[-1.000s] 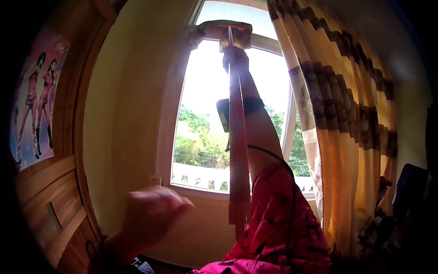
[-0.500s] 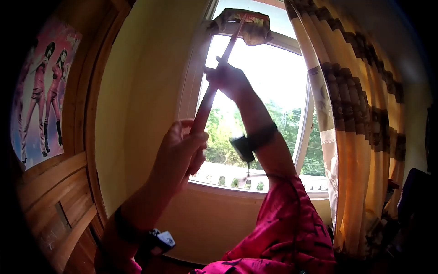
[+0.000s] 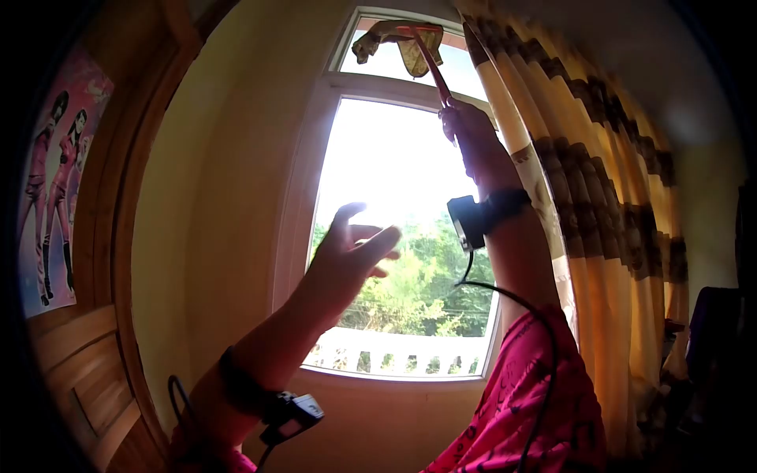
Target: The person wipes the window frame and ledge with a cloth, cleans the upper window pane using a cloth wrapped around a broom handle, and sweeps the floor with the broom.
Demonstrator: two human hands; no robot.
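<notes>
- Window (image 3: 386,165): pale frame, a tall lower pane and a shorter upper pane, divided by a crossbar (image 3: 378,85).
- Cloth (image 3: 410,59): drab brownish, patterned; draped at the head of the stick, before the window's upper pane, one end trailing to the left, one flap hanging down. Contact with the glass: cannot be told.
- Red stick (image 3: 429,65): slim, tilted, its top leaning left; runs from the cloth at the window's upper pane down to the right hand, near the right end of the window's crossbar. Lower end hidden.
- Right hand (image 3: 475,146): raised before the window's upper right part; fingers closed round the red stick.
- Left hand (image 3: 351,248): before the lower left part of the window; fingers parted and loosely curved, nothing in the grasp, well apart from the stick.
- Wrist boxes, two, dark, on black straps: one on the right wrist (image 3: 467,224), before the window's right side; one on the left (image 3: 292,418), below the window.
- Black cable (image 3: 544,339): from the right box along a pink sleeve (image 3: 528,394), at the window's lower right.
- Curtain (image 3: 599,205): gold with brown bands; hanging at the window's right side.
- Poster (image 3: 59,197): two figures; on brown woodwork (image 3: 79,355), well left of the window.
- White balustrade (image 3: 418,351) and trees (image 3: 449,276): seen through the window's lower pane.
</notes>
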